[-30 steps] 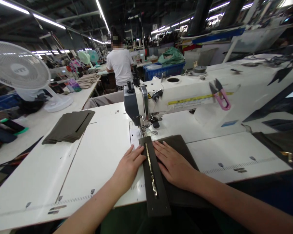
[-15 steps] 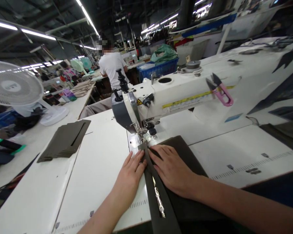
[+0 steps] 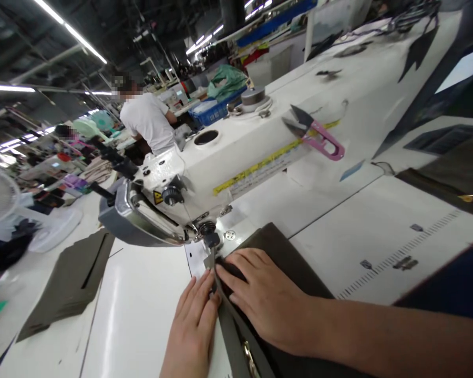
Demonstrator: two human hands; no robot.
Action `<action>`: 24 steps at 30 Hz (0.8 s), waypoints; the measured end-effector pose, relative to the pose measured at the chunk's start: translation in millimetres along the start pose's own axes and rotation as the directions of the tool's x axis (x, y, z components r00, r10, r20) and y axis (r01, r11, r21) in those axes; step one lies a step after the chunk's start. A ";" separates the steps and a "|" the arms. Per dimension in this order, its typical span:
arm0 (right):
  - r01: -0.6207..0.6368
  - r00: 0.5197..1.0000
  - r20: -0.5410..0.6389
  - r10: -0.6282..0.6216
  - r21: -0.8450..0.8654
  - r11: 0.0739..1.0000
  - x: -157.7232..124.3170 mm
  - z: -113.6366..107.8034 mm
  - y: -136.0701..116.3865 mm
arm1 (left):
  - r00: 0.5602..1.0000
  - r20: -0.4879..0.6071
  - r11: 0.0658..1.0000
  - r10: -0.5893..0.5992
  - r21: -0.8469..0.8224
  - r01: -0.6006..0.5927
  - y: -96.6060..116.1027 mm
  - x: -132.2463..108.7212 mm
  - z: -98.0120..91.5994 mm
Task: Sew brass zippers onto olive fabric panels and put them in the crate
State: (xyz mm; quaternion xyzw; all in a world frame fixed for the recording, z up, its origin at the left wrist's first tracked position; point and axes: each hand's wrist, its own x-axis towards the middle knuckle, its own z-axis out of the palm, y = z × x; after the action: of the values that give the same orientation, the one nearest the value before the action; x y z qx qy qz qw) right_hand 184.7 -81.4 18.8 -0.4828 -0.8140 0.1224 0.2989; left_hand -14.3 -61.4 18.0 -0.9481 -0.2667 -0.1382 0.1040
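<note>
Dark olive fabric with a zipper [image 3: 250, 359] set in it lies under the sewing machine [image 3: 256, 142], its narrow end at the presser foot. My left hand [image 3: 195, 320] is on the left edge of this fabric [image 3: 230, 336], thumb and fingers closed around the edge near the needle area. My right hand [image 3: 264, 294] rests on the fabric's right side, fingers stretched out and apart, fingertips against a raised fold between the two hands. The machine head hides the needle. A wider dark panel spreads beneath my right hand and wrist.
A stack of dark olive pieces [image 3: 69, 283] lies on the table to the left. Pink-handled thread snips [image 3: 317, 134] rest on the machine arm. A white fan [image 3: 8, 202] stands at far left. A person in a white shirt [image 3: 152, 123] works beyond the machine.
The view has tilted and shifted right, so the machine head appears lower and further left. The fabric between my hands now bulges into a raised fold. Both hands stay on the fabric.
</note>
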 end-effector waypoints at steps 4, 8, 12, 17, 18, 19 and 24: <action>0.017 0.999 0.029 -0.017 -0.001 1.000 1.2 0.9 0.6 | 0.999 -0.019 0.992 0.043 0.120 -0.040 -3.2 -1.0 1.4; 0.020 0.998 0.054 -0.020 0.005 1.000 2.0 -1.0 2.7 | 0.998 -0.001 0.984 0.067 0.168 -0.066 -6.7 -1.7 0.8; 0.015 0.998 0.053 -0.015 0.003 1.000 2.0 -2.9 3.3 | 0.998 0.018 0.983 0.063 0.172 -0.065 -8.1 -1.0 0.4; 0.037 0.999 0.009 -0.036 -0.030 0.999 0.4 3.2 5.0 | 0.999 0.019 0.990 0.047 0.130 -0.049 -4.4 5.1 -1.0; 0.052 0.999 -0.002 -0.052 -0.052 0.997 -0.8 5.1 5.7 | 0.999 0.026 0.993 0.036 0.110 -0.039 -3.0 6.7 -1.7; 0.075 0.997 -0.011 -0.076 -0.077 0.994 -2.4 6.9 6.4 | 0.999 0.034 0.996 0.021 0.088 -0.024 -1.3 8.0 -2.5; 0.171 0.985 0.053 -0.164 -0.177 0.969 -13.5 12.7 9.2 | 0.997 0.046 0.998 -0.067 0.018 0.067 8.6 8.2 -5.2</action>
State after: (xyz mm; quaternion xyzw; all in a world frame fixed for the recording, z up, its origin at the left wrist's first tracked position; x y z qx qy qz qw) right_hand 188.3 -87.2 -0.7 -0.4352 -0.8650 0.0312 0.2477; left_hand -4.1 -66.1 24.5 -0.9407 -0.3018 -0.1173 0.1009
